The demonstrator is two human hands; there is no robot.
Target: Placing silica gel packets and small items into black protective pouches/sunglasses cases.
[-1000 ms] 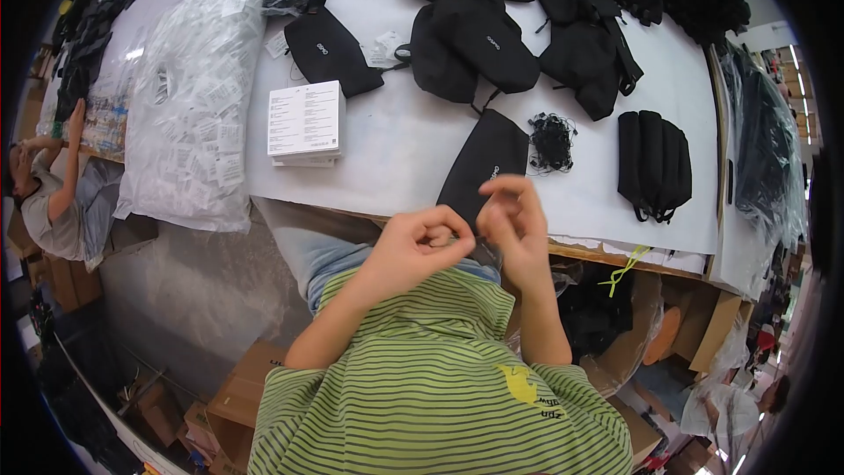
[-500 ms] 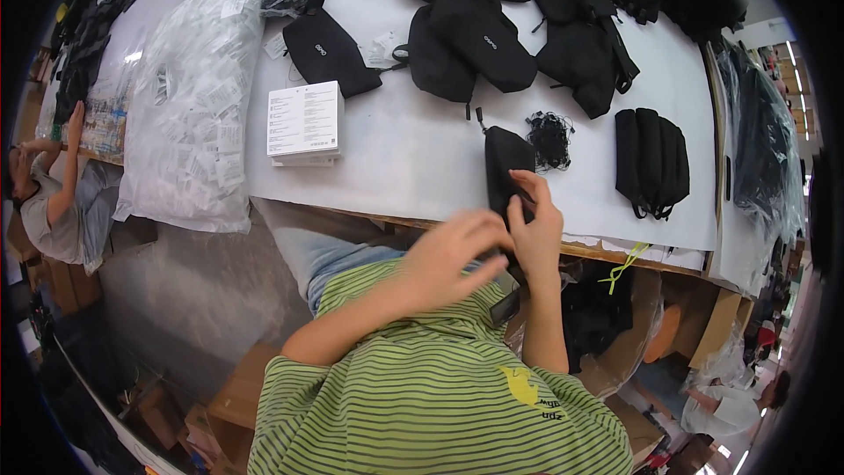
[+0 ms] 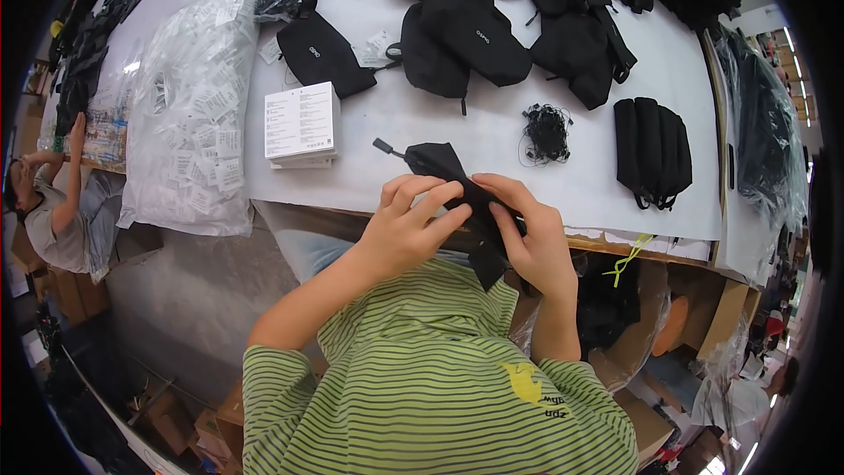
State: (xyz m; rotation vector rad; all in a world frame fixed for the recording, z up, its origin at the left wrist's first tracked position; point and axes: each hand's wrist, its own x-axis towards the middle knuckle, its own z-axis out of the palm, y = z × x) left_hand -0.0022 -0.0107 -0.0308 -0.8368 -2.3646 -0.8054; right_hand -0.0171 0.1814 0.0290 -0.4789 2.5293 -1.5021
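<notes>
Between my two hands, at the front edge of the table, is a small black fabric pouch (image 3: 432, 158) with a zip pull sticking out at its far left. My left hand (image 3: 413, 215) pinches the pouch's left side with curled fingers. On its other side my right hand (image 3: 532, 229) grips the fabric between thumb and fingers. Part of the pouch hangs below the hands, over the table edge. Beyond my right hand lies a tangle of thin black cords (image 3: 547, 134). To the left stands a stack of white printed cards (image 3: 301, 123).
Several black pouches (image 3: 479, 35) lie across the far table. A bundle of folded black pouches (image 3: 652, 154) rests at the right. A large clear bag of labels (image 3: 189, 123) fills the left. A person (image 3: 57, 202) sits farther left; cardboard boxes (image 3: 167, 418) stand below.
The pouch has turned and shifted left, its zip end now pointing left. My left hand has come onto it, and my right hand still grips it.
</notes>
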